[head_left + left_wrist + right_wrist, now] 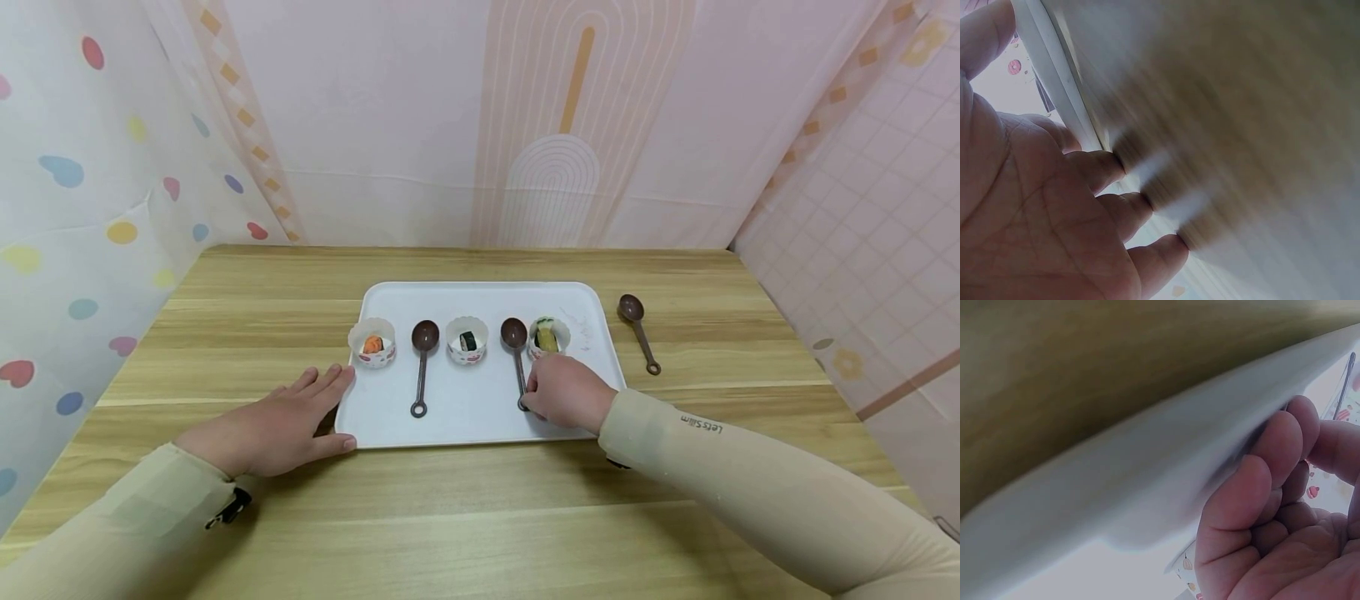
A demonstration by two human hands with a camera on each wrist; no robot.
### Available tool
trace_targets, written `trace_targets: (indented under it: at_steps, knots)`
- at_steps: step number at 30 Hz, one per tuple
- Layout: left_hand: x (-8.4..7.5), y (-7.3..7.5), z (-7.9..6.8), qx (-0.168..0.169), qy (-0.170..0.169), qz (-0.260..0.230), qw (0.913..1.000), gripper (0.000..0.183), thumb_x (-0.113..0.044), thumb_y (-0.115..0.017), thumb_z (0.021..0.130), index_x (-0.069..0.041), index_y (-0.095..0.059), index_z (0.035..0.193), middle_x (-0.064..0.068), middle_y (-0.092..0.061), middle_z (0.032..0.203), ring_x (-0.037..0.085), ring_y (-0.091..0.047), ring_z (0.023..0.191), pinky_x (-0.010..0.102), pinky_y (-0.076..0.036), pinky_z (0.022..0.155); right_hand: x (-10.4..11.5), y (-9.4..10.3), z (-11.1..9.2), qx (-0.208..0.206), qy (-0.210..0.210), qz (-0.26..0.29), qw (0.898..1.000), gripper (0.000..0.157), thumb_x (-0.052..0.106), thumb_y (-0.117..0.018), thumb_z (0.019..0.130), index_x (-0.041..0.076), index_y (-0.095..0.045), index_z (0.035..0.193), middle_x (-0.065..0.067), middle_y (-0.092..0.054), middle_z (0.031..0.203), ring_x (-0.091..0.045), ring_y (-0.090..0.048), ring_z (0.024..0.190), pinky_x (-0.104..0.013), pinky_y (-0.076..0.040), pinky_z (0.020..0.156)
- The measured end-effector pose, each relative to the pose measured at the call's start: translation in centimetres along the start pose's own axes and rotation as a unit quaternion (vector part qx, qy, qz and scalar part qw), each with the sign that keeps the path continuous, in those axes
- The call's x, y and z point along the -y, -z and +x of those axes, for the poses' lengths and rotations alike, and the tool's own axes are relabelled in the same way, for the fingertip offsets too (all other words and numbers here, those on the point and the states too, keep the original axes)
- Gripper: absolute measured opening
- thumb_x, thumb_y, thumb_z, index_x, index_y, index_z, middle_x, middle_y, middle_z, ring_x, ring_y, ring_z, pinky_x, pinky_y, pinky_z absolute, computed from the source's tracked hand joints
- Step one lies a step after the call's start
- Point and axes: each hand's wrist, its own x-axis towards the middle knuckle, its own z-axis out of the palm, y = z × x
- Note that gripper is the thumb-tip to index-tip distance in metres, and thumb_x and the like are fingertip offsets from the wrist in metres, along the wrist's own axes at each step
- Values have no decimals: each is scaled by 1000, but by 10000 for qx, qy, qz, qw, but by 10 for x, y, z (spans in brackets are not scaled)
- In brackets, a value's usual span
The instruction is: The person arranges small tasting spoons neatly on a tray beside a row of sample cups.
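Observation:
On a white tray (pixel 465 425) stand three paper cups. The left cup (pixel 386 358) holds an orange-topped sushi piece (pixel 373 343), the middle cup (pixel 467 357) a dark-wrapped roll (pixel 468 341), the right cup (pixel 558 330) a yellow-topped piece (pixel 547 339). Between the cups lie two brown measuring spoons, the left spoon (pixel 425 336) and the right spoon (pixel 514 333). My right hand (pixel 564 390) pinches the right spoon's handle end, its fingers curled in the right wrist view. My left hand (pixel 288 421), fingers spread, touches the tray's left edge and the table.
A third brown spoon (pixel 632 309) lies on the wooden table (pixel 465 517), right of the tray. Patterned curtains (pixel 390 125) hang behind the table and along both sides.

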Motion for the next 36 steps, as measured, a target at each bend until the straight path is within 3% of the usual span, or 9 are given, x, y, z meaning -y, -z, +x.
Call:
trace_targets:
  at_steps: [15, 22, 28, 36]
  knots:
    - [0, -1, 1, -41, 12, -25, 10000, 105, -71, -56, 98, -1, -18, 168, 30, -22, 171, 61, -20, 154, 79, -26, 118, 2, 1, -2, 17, -57, -30, 10000, 31, 19, -71, 97, 15, -69, 67, 2, -58, 65, -13, -52, 62, -25, -41, 57]
    - [1, -1, 0, -53, -4, -9, 10000, 106, -72, -55, 98, -1, -18, 168, 30, -22, 171, 61, -21, 154, 79, -27, 117, 1, 2, -5, -215, -64, 64, 9997, 16, 23, -71, 98, 17, -71, 83, 1, -67, 81, -15, -59, 70, -28, -46, 62]
    - [1, -1, 0, -62, -20, 3, 10000, 106, -71, -56, 98, -1, -18, 168, 31, -23, 171, 61, -21, 154, 79, -28, 116, -2, 3, -9, -431, 110, 130, 9989, 14, 26, -67, 102, 16, -71, 93, 1, -68, 88, -16, -59, 71, -29, -48, 64]
    - [1, -1, 1, -8, -41, 43, 10000, 106, -71, -56, 99, 1, -18, 167, 31, -22, 171, 62, -21, 153, 80, -29, 115, -2, 6, -15, -823, 375, 517, 9946, 14, 26, -64, 104, 17, -67, 94, 3, -67, 77, -13, -55, 64, -28, -46, 61]
